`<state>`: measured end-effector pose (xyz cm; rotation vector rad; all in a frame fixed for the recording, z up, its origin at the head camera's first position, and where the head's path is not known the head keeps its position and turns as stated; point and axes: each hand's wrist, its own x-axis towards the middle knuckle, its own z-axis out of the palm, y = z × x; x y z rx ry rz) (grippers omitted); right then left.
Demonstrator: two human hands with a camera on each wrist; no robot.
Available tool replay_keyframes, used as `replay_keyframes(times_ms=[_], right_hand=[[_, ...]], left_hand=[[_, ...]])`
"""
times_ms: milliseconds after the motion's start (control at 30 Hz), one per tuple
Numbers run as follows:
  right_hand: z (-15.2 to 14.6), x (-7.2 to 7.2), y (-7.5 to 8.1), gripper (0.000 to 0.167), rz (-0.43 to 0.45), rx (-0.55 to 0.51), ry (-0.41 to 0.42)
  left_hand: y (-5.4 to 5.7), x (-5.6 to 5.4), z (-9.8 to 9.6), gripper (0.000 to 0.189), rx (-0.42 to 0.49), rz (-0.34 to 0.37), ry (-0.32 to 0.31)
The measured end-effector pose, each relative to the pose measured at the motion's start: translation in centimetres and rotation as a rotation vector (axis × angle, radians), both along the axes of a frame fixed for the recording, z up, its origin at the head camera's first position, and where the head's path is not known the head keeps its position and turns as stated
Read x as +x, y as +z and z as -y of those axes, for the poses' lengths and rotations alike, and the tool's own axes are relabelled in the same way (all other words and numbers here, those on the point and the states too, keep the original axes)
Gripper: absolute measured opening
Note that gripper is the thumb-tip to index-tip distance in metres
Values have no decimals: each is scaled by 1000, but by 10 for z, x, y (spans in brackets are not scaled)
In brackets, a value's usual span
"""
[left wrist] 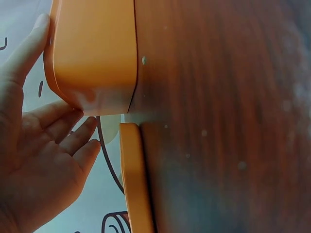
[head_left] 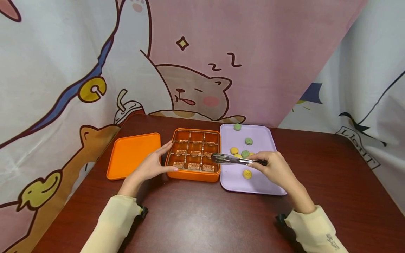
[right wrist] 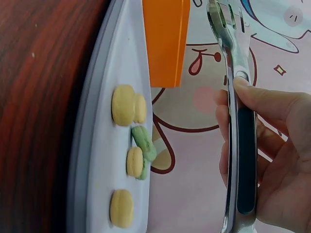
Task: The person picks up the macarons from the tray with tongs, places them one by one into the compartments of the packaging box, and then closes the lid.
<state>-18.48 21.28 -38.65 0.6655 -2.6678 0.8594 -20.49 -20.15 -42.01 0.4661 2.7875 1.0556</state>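
Note:
My right hand [head_left: 275, 167] grips a pair of metal tongs [head_left: 231, 159] with dark handle grips, held over the lilac tray [head_left: 253, 184]. The tongs' tips reach over the right rim of an orange box [head_left: 193, 174], and in the right wrist view no food shows between them. A clear divided insert [head_left: 194, 147] with several compartments lines the box. Fingers spread and fairly straight, my left hand [head_left: 152, 165] touches the box's left side and near-left corner. Yellow macarons [right wrist: 123, 105] and green macarons [head_left: 249, 141] lie scattered on the lilac tray.
To the left of the box lies a flat orange lid [head_left: 134, 154]. The lilac tray stands right beside the box. All sit on a dark wooden table [head_left: 196, 218], with a printed cartoon curtain [head_left: 259, 70] behind it.

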Motion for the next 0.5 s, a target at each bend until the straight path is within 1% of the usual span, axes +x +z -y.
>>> replay_keyframes(times_ms=[133,233,500], right_hand=[[5,0,-3,18,34,6,-3],[8,0,-5,17,50,3,10],[12,-2,-9,18,50,40,6]], left_hand=[[0,-1,0,101,2,-6,-2],[0,-1,0,101,8,-5,-3],[-1,0,0,101,1,-4,3]])
